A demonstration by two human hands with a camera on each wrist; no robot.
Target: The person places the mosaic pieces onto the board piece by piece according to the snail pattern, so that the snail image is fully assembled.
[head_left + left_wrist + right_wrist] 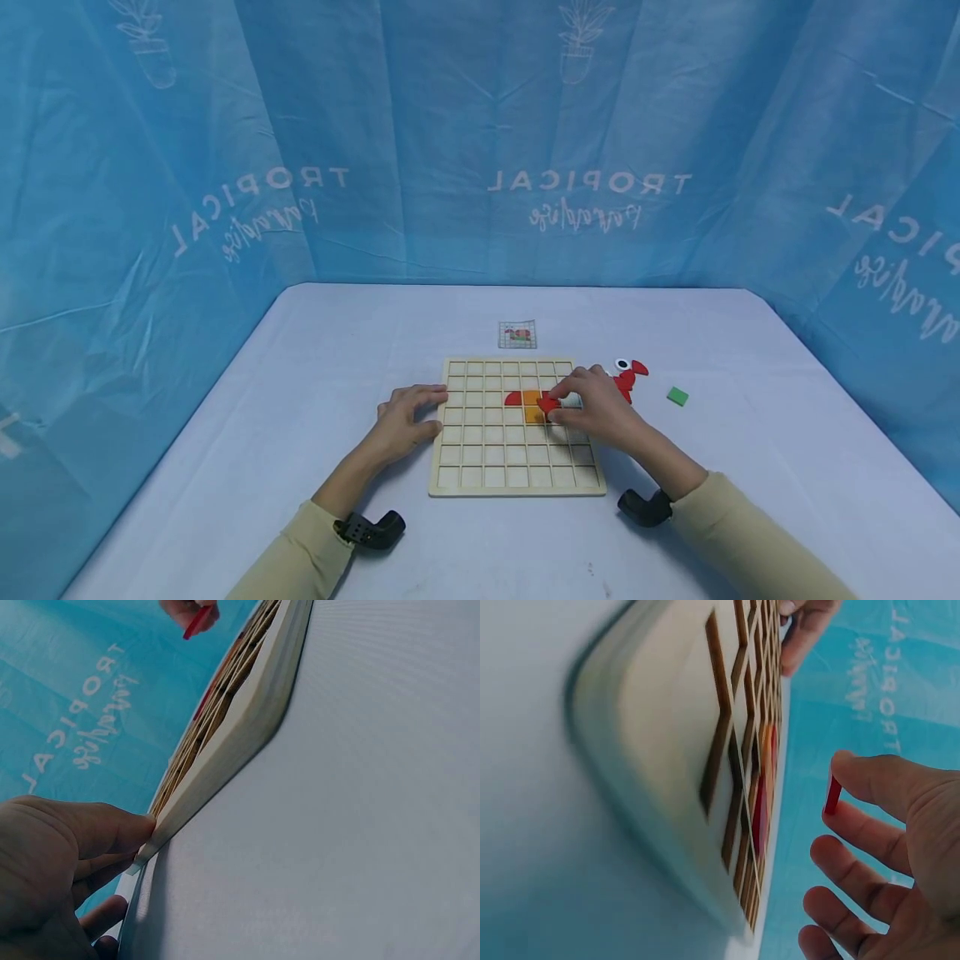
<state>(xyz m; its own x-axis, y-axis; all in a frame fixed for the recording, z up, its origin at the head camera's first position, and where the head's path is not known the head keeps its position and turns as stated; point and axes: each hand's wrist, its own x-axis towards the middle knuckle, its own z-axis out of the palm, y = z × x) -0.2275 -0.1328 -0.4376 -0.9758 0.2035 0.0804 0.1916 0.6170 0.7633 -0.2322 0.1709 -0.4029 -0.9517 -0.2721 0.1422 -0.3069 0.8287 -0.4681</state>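
A square wooden grid board [483, 455] lies on the table in the head view. My left hand [405, 423] rests against its left edge, thumb and fingers spread and touching the rim; the left wrist view shows this hand [52, 862] at the board's side. Between thumb and index finger, my right hand [600, 408] pinches a small red piece [549, 404] above the grid. The right wrist view shows the red piece [832, 791] edge-on, apart from the board, so its full shape is unclear there. A red rounded piece [513, 399] and orange squares [532, 397] sit in the grid.
Right of the board lie several red pieces [624, 382], partly behind my right hand, a round eye piece [622, 364] and a green tile [678, 396]. A small picture card [517, 334] with a gridded pattern lies beyond the board. Blue printed cloth [465, 125] surrounds the table.
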